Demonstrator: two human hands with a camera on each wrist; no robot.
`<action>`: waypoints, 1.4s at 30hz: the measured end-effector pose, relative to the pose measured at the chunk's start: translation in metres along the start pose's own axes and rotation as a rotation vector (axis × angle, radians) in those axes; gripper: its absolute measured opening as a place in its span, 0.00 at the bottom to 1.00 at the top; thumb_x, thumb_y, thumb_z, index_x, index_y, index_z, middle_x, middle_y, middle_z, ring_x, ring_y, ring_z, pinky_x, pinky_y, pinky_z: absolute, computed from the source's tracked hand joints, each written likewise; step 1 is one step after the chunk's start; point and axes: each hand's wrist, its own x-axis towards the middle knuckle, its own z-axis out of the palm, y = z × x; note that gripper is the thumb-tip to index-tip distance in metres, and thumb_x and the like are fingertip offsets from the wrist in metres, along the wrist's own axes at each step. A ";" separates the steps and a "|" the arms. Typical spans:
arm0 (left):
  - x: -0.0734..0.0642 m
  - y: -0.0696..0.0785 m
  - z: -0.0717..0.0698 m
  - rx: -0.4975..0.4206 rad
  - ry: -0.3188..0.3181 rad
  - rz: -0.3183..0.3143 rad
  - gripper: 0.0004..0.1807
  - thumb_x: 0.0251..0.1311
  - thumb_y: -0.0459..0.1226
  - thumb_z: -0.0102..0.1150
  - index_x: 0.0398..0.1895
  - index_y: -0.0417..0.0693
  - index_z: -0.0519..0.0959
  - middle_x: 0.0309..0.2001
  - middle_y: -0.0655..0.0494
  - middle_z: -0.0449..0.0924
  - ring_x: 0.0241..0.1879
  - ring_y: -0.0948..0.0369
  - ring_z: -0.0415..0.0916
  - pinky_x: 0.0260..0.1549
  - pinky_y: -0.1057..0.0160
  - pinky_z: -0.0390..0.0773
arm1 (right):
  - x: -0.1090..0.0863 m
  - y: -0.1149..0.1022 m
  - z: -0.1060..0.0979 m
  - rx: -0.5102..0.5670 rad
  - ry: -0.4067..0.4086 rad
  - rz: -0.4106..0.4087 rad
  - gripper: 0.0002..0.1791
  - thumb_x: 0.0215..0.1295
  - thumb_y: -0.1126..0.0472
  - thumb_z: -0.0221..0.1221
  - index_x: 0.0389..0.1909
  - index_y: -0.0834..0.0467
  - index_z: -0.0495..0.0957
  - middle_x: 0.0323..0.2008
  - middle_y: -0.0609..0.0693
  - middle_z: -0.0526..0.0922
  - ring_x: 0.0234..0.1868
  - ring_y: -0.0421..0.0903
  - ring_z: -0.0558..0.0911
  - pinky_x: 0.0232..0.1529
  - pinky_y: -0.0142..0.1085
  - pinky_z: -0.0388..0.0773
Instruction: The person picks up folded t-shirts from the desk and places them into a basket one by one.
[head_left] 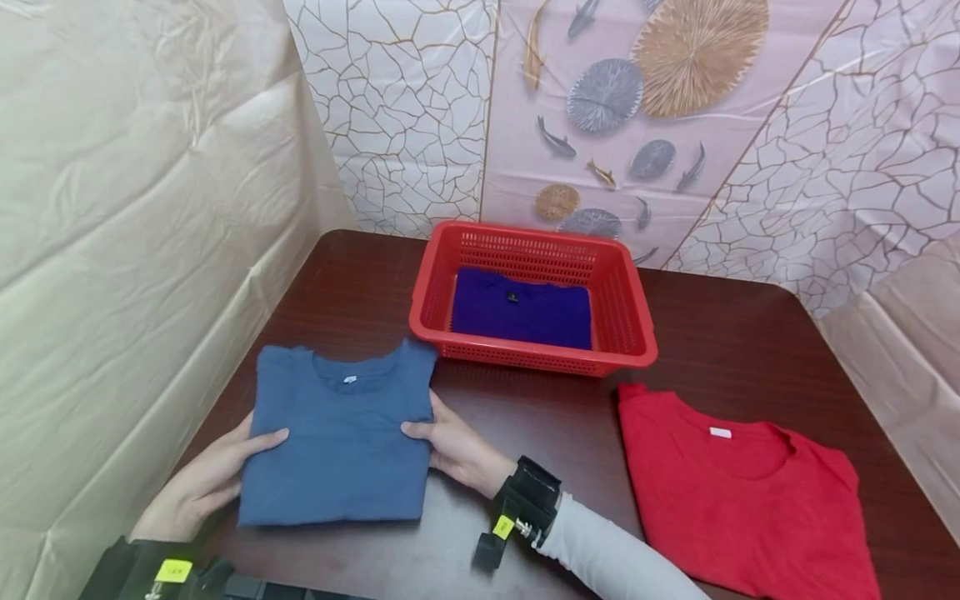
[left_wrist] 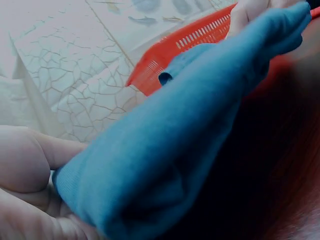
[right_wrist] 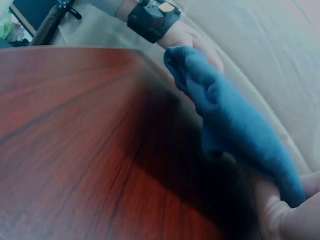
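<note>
A folded blue T-shirt (head_left: 337,450) is held up off the table, its neckline toward the far side. My left hand (head_left: 213,475) grips its left edge, thumb on top and fingers underneath. On the right edge, my right hand (head_left: 461,442) pinches the shirt in the same way. Both wrist views show the folded shirt (left_wrist: 170,120) from the side, with a gap of shadow between it and the tabletop. Beyond the shirt stands a red plastic basket (head_left: 641,333), holding a folded purple-blue T-shirt (head_left: 525,312).
A red T-shirt (head_left: 750,500), folded, lies at the right of the dark wooden table (head_left: 720,350). The basket stands near the table's far edge. Draped sheeting (head_left: 150,208) hangs along the left side, and a patterned sheet (head_left: 405,108) covers the back.
</note>
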 end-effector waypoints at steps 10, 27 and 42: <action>-0.030 0.026 0.017 -0.056 -0.112 0.167 0.37 0.71 0.38 0.35 0.69 0.80 0.28 0.72 0.50 0.30 0.58 0.68 0.63 0.51 0.62 0.73 | -0.029 -0.041 0.012 -0.097 -0.071 -0.079 0.40 0.64 0.67 0.52 0.70 0.35 0.48 0.67 0.53 0.63 0.58 0.49 0.70 0.56 0.57 0.69; -0.003 0.109 0.084 -0.119 -0.141 0.222 0.36 0.69 0.35 0.40 0.71 0.76 0.39 0.71 0.53 0.44 0.58 0.60 0.66 0.48 0.62 0.76 | -0.072 -0.125 -0.023 -0.087 -0.035 -0.191 0.40 0.63 0.68 0.53 0.71 0.40 0.47 0.67 0.49 0.60 0.61 0.48 0.68 0.60 0.52 0.66; 0.075 0.158 0.157 -0.148 -0.218 0.179 0.41 0.63 0.38 0.52 0.71 0.76 0.41 0.70 0.52 0.48 0.63 0.48 0.56 0.54 0.51 0.73 | -0.090 -0.176 -0.096 -0.039 0.074 -0.230 0.36 0.66 0.66 0.50 0.71 0.43 0.47 0.67 0.52 0.58 0.62 0.51 0.65 0.58 0.50 0.70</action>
